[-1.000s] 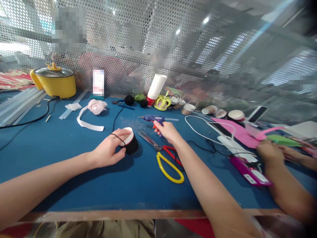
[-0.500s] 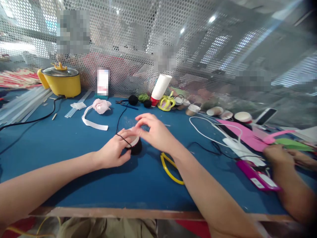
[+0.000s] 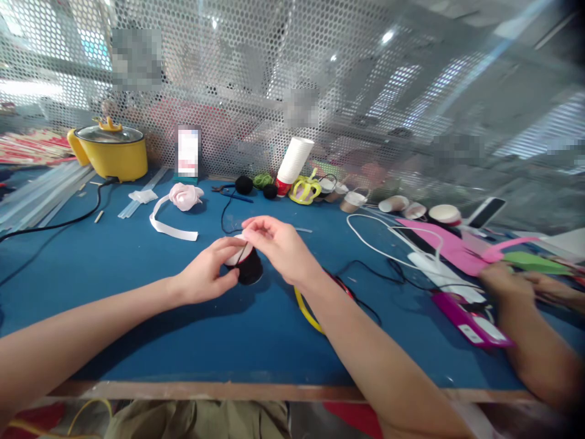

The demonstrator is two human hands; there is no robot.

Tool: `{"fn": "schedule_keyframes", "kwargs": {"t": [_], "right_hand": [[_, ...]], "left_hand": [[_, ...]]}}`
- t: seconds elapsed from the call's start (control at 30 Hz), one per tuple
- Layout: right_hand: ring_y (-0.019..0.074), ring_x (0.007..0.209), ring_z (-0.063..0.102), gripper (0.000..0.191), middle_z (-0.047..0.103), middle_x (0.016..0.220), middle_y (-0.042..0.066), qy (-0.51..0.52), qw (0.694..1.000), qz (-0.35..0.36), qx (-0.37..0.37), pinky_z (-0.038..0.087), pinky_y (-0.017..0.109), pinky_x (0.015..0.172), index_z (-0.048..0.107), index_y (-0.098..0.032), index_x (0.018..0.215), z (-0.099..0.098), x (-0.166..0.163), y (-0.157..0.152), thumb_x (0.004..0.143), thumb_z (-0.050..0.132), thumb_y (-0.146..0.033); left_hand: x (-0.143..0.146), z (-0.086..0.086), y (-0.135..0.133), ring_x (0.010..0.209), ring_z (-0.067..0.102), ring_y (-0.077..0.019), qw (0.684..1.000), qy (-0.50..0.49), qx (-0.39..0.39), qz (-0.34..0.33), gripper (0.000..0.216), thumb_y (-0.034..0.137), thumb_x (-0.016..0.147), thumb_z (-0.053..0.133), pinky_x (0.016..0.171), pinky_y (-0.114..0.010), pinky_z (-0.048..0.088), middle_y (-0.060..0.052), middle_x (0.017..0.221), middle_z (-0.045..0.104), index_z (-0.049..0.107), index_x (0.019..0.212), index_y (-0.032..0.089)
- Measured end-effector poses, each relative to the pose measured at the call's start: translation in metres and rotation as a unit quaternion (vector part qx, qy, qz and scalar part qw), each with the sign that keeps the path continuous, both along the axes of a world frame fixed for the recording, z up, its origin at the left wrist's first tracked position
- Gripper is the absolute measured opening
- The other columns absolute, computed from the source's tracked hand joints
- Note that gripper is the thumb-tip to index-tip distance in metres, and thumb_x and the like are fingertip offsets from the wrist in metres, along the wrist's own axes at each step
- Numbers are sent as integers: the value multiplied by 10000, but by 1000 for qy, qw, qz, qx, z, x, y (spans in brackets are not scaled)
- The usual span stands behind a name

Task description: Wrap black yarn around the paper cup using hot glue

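Observation:
A small paper cup [image 3: 250,270], its lower part wrapped in black yarn and its upper part white with a red line, is tilted on the blue table. My left hand [image 3: 210,268] grips its side, thumb low and fingers over the top. My right hand [image 3: 281,247] has thumb and fingertips pinched at the cup's upper edge, on a black yarn strand [image 3: 242,251] that crosses the white part. More of this yarn runs back toward a black yarn ball [image 3: 244,185]. Beneath my right forearm lies a yellow-handled tool [image 3: 307,310], partly hidden.
A yellow electric pot [image 3: 116,152] stands at the back left beside glue sticks [image 3: 41,195]. A white ribbon roll [image 3: 185,197] lies nearer. Stacked paper cups [image 3: 295,161] lean at the back. On the right are a purple power strip [image 3: 468,320], cables and another person's hands [image 3: 509,283].
My right hand has drawn closer to the cup, and the yarn that looped over my left fingers now runs across the cup's white part. My left fingers have shifted along the cup's side.

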State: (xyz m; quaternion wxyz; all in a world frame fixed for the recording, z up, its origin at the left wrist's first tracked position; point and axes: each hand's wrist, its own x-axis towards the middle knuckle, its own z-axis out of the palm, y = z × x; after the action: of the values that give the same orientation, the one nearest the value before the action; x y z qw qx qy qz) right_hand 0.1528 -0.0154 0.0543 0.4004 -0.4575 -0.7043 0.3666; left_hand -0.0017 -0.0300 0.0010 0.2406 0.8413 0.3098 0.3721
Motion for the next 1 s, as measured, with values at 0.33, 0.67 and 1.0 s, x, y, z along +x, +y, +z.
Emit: {"fn": "schedule_keyframes", "kwargs": {"t": [0.33, 0.67, 1.0], "right_hand": [[97, 676, 572, 166, 607, 669, -30, 234, 966, -45, -96, 438, 253, 693, 536, -183, 748, -13, 23, -6, 636, 649, -231], [113, 735, 596, 146, 652, 757, -4, 234, 965, -79, -90, 450, 303, 796, 662, -191, 764, -22, 30, -5, 622, 669, -223], [114, 741, 599, 156, 660, 783, 4, 210, 970, -96, -81, 450, 306, 804, 669, -187, 783, -25, 31, -6, 634, 671, -234]], "left_hand": [[-1, 1, -1, 1075, 503, -234, 981, -72, -170, -56, 362, 173, 757, 477, 938, -353, 388, -114, 1192, 524, 497, 1112, 106], [-2, 2, -2, 1091, 498, -243, 976, -77, -194, -56, 370, 227, 778, 488, 939, -343, 387, -102, 1204, 530, 487, 1132, 119], [-3, 2, -2, 1083, 503, -250, 973, -86, -206, -66, 357, 232, 788, 490, 936, -344, 392, -99, 1199, 533, 497, 1128, 122]]}}
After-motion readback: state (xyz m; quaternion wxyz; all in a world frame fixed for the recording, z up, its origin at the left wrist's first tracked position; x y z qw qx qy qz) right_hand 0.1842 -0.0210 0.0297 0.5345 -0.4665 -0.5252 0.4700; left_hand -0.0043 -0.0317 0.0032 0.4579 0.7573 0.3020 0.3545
